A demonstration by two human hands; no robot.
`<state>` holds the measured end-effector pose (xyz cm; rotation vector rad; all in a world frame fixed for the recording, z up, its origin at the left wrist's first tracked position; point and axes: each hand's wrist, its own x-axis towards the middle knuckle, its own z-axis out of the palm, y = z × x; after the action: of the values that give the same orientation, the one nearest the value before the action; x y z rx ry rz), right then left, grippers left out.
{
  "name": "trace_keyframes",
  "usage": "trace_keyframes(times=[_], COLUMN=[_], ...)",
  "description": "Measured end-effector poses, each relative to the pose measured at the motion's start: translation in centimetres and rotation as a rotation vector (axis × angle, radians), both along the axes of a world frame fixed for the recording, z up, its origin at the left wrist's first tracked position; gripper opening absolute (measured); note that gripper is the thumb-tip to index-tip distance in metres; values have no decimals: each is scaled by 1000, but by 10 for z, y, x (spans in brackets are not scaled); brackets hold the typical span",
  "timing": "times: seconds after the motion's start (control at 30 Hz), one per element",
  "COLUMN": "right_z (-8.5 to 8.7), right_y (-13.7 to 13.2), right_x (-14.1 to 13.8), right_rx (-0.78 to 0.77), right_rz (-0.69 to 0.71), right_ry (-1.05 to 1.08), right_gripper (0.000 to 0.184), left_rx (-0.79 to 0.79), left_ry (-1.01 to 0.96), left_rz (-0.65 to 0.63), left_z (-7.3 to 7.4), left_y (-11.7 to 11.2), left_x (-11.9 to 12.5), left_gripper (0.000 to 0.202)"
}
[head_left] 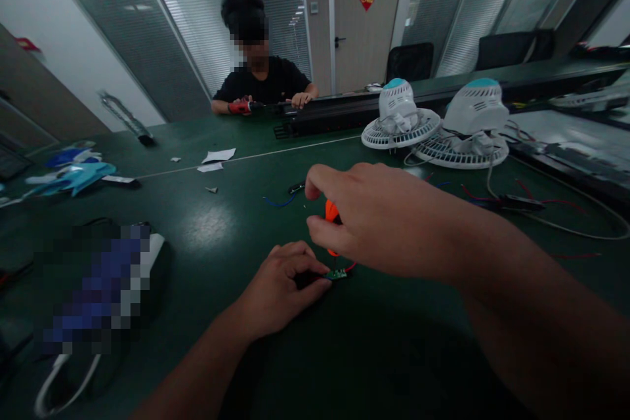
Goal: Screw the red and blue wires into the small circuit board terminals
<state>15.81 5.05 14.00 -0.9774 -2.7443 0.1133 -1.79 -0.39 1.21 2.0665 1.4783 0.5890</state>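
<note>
Close in front of me, my left hand (288, 282) pinches a small green circuit board (337, 273) between thumb and fingers, down at the table surface. A red wire leaves the board's right end. My right hand (374, 216) is closed around an orange-handled screwdriver (333, 211), held upright over the board. Its thin shaft points down at the board; whether the tip touches cannot be made out. Just beyond my hands lies a small dark part (296, 188) with a blue wire (279, 202).
Two white fans (401, 128) lie face down at the back right, near loose cables and a dark module (522, 202). Across the green table (221, 289), a person (266, 82) holds a red tool (241, 107). Paper scraps (219, 155) and blue wrappers (79, 177) lie left.
</note>
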Motion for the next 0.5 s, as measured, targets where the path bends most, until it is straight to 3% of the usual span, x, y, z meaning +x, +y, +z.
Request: trace_keyframes(times=[0.07, 0.23, 0.5], right_z=[0, 1, 1], right_y=[-1, -2, -1], right_x=[0, -3, -3], right_rx=[17, -43, 0], right_rz=[-23, -44, -51], right_ry=[-18, 18, -15], right_gripper=[33, 67, 33], left_rx=[-4, -19, 12], left_ry=[-9, -23, 39], left_rz=[8, 31, -2], left_z=[-1, -1, 1], left_y=[0, -1, 1], left_x=[0, 1, 1], left_gripper=[17, 18, 16])
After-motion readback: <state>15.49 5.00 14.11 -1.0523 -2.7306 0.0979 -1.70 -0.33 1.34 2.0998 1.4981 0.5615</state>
